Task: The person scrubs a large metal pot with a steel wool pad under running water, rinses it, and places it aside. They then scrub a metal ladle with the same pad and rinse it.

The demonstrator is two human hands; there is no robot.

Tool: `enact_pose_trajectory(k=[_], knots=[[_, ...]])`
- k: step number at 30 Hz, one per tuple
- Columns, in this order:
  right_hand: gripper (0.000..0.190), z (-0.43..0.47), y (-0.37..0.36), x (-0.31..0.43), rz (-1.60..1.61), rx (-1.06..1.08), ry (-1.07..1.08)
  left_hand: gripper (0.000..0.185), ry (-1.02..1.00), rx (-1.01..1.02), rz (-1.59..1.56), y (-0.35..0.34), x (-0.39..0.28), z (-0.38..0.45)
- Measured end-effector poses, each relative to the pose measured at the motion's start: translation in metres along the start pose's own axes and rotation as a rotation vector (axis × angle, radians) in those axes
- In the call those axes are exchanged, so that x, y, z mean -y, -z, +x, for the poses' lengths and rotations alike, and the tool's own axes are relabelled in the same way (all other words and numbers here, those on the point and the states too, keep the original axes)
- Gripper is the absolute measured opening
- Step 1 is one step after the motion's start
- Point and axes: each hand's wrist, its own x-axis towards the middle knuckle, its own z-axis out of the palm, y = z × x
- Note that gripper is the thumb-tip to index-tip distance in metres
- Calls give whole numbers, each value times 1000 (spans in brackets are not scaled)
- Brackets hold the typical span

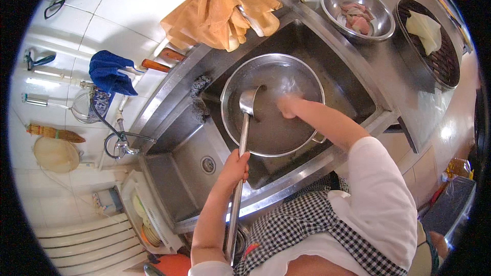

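My left hand [234, 168] grips the long metal handle of a ladle [248, 101], whose bowl hangs over a large round metal pot [225, 122] full of murky liquid. The pot stands in the right-hand basin of a stainless steel sink. My right hand [290, 104] is at the liquid's surface inside the pot, right of the ladle's bowl; it is blurred, and its fingers are partly hidden, so whether it holds anything does not show. Dark scouring pads [200, 86] lie on the ledge left of the pot.
An orange-brown cloth [218, 7] hangs behind the sink. A metal bowl [385, 30] with pieces of raw meat and a round dark tray [441, 67] with a pale cloth stand at right. Left are a smaller basin [184, 184], a faucet [122, 148] and a dish rack [153, 207].
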Motion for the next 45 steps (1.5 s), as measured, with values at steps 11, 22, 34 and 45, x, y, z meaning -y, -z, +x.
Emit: enact_pose_trajectory(k=[11, 22, 34, 45], knots=[[34, -44, 42, 43, 422, -1235, 80, 22, -153, -147, 236, -4, -18, -12], [21, -36, 54, 67, 370, -1228, 88, 26, -298, -281, 447, 5, 16, -2], [35, -13, 33, -7, 861, -480, -394, 33, -226, -310, 872, 16, -7, -30], [29, -36, 54, 47, 377, -1217, 167, 50, -441, -294, 861, 18, -1, -16]])
